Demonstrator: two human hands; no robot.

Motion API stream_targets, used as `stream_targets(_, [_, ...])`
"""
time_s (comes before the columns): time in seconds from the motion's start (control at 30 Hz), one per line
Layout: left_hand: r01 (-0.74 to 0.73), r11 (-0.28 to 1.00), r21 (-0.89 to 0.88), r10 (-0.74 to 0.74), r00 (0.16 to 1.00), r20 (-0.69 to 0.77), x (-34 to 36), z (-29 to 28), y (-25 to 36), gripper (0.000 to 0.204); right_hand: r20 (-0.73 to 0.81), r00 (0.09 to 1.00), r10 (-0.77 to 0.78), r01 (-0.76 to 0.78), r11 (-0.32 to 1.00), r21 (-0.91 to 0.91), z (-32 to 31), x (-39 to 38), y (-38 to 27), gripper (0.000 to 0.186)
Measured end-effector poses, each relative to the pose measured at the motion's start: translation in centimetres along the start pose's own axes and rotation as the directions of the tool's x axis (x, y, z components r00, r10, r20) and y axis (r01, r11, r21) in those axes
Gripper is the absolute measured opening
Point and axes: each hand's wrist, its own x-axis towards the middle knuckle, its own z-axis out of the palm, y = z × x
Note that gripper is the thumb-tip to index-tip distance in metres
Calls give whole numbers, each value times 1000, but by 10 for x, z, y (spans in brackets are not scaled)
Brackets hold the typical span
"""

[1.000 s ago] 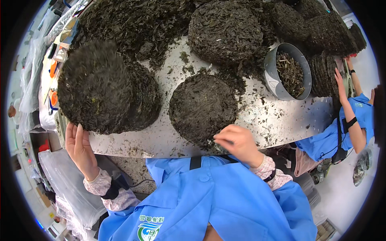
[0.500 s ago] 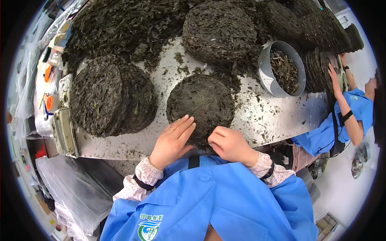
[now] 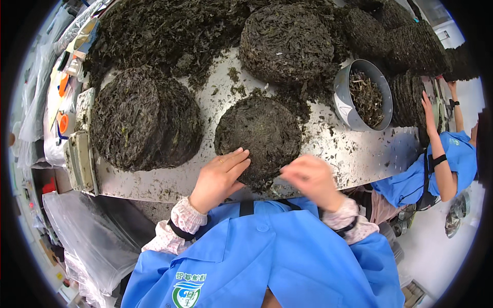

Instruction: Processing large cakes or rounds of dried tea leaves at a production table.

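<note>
A round, dark seaweed cake [image 3: 259, 136] lies flat on the table right in front of me. My left hand [image 3: 221, 174] rests on its lower left edge, fingers stretched out and pressing lightly on the surface. Just off the cake's lower right edge is my right hand [image 3: 312, 177], slightly smeared by motion. Its thumb and fingertips are pinched together; whatever they hold, if anything, is too small to make out. Small seaweed crumbs lie by the cake's near edge.
A thick seaweed stack [image 3: 146, 120] stands at left, another [image 3: 287, 45] behind. Loose seaweed [image 3: 159, 36] is heaped at the far left. On the right, a grey round container [image 3: 343, 97] holds scraps. A co-worker [image 3: 436, 159] handles more stacks at the far right.
My right hand has lifted away from the cake's lower right edge and moved to the right. My left hand keeps its place on the cake.
</note>
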Motion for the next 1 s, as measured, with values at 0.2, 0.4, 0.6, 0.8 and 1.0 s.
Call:
stream_targets(0.2, [6,999,-39,-7,999,-31,0,5,-1,65,64,963,-260,267,955,-132,55,-7,8,12])
stream_targets(0.4, [-1,999,-48,-1,999,-42,4,7,-4,65,66,985,-157,165,973,-158,34,-5,4,10])
stream_targets(0.6, [-28,990,-141,23,999,-34,0,-8,-6,61,-657,746,107,-399,862,-313,-94,2,51,24])
stream_targets(0.8, [-96,990,-103,87,993,-85,3,-23,6,51,-444,874,199,-269,958,-101,-41,-3,39,42])
stream_targets(1.0, [139,939,-316,-293,805,-517,-2,-46,28,50,-278,937,210,-263,949,-171,35,2,31,56])
